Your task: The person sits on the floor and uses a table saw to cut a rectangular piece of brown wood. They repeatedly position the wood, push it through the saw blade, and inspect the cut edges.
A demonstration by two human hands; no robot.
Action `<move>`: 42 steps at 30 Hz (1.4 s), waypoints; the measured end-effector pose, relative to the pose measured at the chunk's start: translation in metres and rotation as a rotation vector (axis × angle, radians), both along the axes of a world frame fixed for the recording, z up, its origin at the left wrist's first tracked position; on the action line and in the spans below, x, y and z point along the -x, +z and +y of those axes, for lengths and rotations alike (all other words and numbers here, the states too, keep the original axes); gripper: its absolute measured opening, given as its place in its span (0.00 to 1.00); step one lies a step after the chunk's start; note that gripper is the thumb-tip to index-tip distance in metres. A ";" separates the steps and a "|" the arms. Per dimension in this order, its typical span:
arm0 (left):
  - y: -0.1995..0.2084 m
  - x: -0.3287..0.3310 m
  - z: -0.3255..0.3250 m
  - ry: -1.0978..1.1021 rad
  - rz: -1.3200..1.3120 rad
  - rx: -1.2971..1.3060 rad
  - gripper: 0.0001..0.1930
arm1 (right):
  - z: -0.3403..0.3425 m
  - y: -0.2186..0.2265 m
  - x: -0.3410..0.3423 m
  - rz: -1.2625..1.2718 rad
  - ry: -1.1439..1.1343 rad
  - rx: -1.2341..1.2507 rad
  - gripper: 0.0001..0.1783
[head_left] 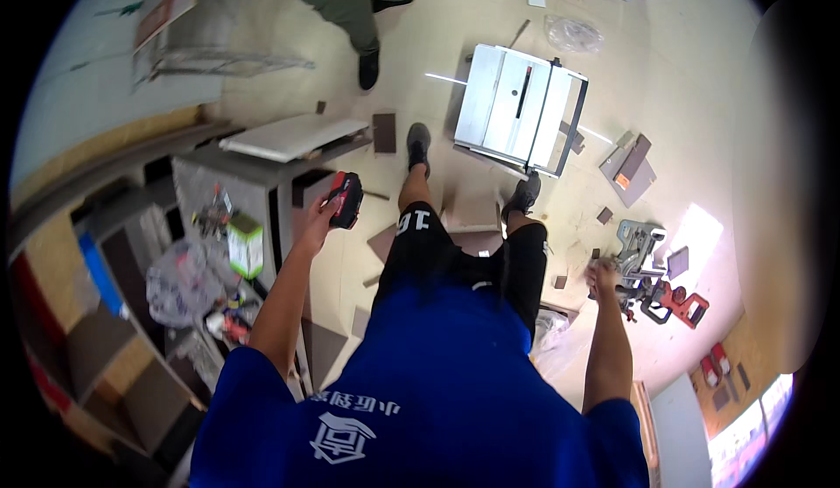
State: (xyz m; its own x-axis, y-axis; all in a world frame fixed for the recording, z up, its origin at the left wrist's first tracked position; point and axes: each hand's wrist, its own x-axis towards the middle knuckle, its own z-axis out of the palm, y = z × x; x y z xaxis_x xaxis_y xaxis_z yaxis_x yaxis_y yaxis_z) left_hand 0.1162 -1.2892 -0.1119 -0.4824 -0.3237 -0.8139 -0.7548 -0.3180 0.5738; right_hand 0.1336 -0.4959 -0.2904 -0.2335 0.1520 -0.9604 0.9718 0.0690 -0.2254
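My left hand (322, 215) is closed round a red-and-black power tool battery (348, 198), held out beside the grey cabinet on my left. On the other side, my right hand (601, 278) hangs low next to a mitre saw (643, 269) with a red-and-black handle. The fingers of that hand are blurred against the saw behind it, so whether they hold or touch anything cannot be told. In front of my feet stands a table saw (507, 108) with a pale top and a dark slot for the blade.
A white panel (293, 136) lies on the grey cabinet (232, 199), near a green-and-white box (246, 245) and plastic bags. Brown board offcuts (383, 133) are strewn over the floor round my feet. Another person's legs (341, 7) stand ahead to the left; a clear bag (573, 33) lies beyond the table saw.
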 end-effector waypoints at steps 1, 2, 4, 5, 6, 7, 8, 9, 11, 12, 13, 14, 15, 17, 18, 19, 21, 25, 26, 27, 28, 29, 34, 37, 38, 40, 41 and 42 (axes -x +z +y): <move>-0.038 0.016 -0.020 -0.183 0.026 0.084 0.22 | -0.034 0.032 -0.015 0.051 -0.126 -0.236 0.10; -0.095 0.033 -0.046 -0.348 0.056 0.147 0.21 | -0.033 0.046 -0.051 0.262 -0.057 -0.200 0.10; -0.202 0.076 -0.055 -0.502 0.159 0.170 0.20 | -0.010 0.037 -0.125 -0.082 -0.305 -0.330 0.16; -0.244 0.108 -0.055 -0.524 0.216 0.149 0.20 | -0.024 0.044 -0.149 -0.151 -0.357 -0.235 0.17; -0.285 0.115 -0.066 -0.507 0.259 0.174 0.24 | -0.063 0.036 -0.110 -0.342 -0.312 -0.217 0.18; -0.303 0.131 -0.061 -0.548 0.256 0.287 0.27 | -0.080 0.013 -0.079 -0.398 -0.141 -0.238 0.21; -0.318 0.163 -0.049 -0.644 0.172 0.344 0.25 | -0.069 -0.022 -0.071 -0.394 -0.086 -0.230 0.19; -0.347 0.177 -0.054 -0.663 0.173 0.240 0.30 | -0.055 -0.060 -0.057 -0.396 -0.008 -0.217 0.17; -0.435 0.208 -0.042 -0.929 0.233 0.232 0.31 | 0.077 -0.123 -0.046 0.108 -0.005 -0.184 0.18; -0.412 0.244 -0.032 -1.015 0.033 0.210 0.29 | 0.066 -0.168 0.001 0.119 0.124 -0.198 0.18; -0.480 0.236 -0.047 -1.055 0.226 0.185 0.28 | 0.058 -0.217 0.063 0.133 0.276 -0.191 0.20; -0.504 0.249 -0.037 -1.079 0.243 0.102 0.28 | 0.054 -0.242 0.110 0.137 0.397 -0.234 0.21; -0.505 0.255 -0.043 -1.129 0.208 0.129 0.28 | -0.016 -0.286 0.172 0.033 0.001 -0.317 0.23; -0.537 0.266 -0.028 -1.205 0.268 0.051 0.28 | -0.025 -0.318 0.252 0.333 -0.050 -0.242 0.27; -0.554 0.268 -0.022 -1.187 0.321 0.012 0.27 | -0.029 -0.333 0.288 0.332 -0.111 -0.209 0.30; -0.567 0.266 -0.019 -1.172 0.369 -0.022 0.27 | -0.040 -0.345 0.320 0.329 -0.173 -0.168 0.32; -0.583 0.257 -0.017 -1.149 0.422 -0.059 0.26 | -0.082 -0.361 0.358 0.417 -0.118 -0.190 0.34; -0.593 0.259 0.005 -1.094 0.489 -0.146 0.26 | -0.144 -0.334 0.344 0.381 -0.269 -0.112 0.37; -0.597 0.258 0.010 -1.069 0.495 -0.182 0.26 | -0.131 -0.331 0.330 0.371 -0.260 -0.103 0.37; -0.597 0.256 0.013 -1.033 0.492 -0.209 0.26 | -0.125 -0.333 0.326 0.355 -0.240 -0.084 0.38; -0.596 0.264 0.022 -1.076 0.542 -0.177 0.26 | -0.129 -0.331 0.306 0.409 -0.187 -0.105 0.39; -0.592 0.267 0.026 -1.104 0.586 -0.139 0.27 | -0.132 -0.328 0.298 0.416 -0.180 -0.126 0.39; -0.582 0.279 0.029 -1.122 0.660 -0.003 0.29 | -0.150 -0.326 0.292 0.385 -0.178 -0.181 0.39; -0.580 0.285 0.026 -1.138 0.620 -0.054 0.28 | -0.161 -0.323 0.298 0.375 -0.167 -0.219 0.39; -0.585 0.285 0.028 -1.123 0.639 -0.076 0.27 | -0.164 -0.325 0.297 0.371 -0.156 -0.234 0.39; -0.591 0.287 0.031 -1.095 0.674 -0.117 0.27 | -0.167 -0.323 0.300 0.359 -0.152 -0.260 0.39; -0.593 0.289 0.033 -1.119 0.674 -0.119 0.26 | -0.168 -0.323 0.301 0.355 -0.147 -0.272 0.39; -0.594 0.291 0.034 -1.145 0.672 -0.123 0.26 | -0.170 -0.323 0.301 0.349 -0.145 -0.281 0.38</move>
